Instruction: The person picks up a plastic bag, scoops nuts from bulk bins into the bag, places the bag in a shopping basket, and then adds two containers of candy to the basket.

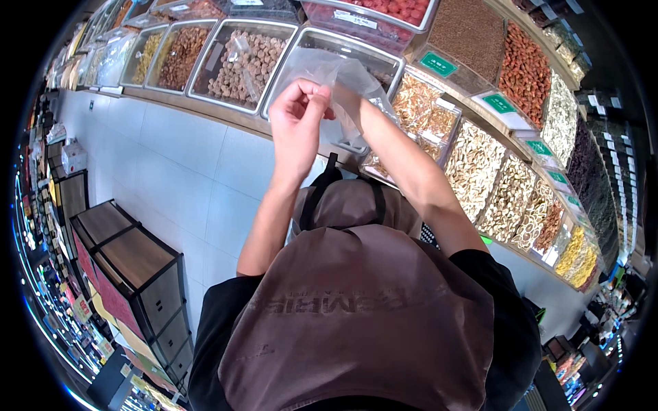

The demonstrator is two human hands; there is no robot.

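A thin clear plastic bag is held up in front of me, over the front edge of the dry-goods counter. My left hand is closed, its thumb and fingers pinched on the near left edge of the bag. Reaching in from the right, my right hand is inside the bag's mouth; the plastic and my left hand hide its fingers. Directly behind the bag stands a clear-lidded bin, its contents mostly covered by the bag. Beside it on the left is a lidded bin of round, pale brown pieces.
More lidded bins run left along the counter. At right lie dried sliced goods, dark red dried fruit and green label cards. A black-framed display stand is on the tiled floor at left.
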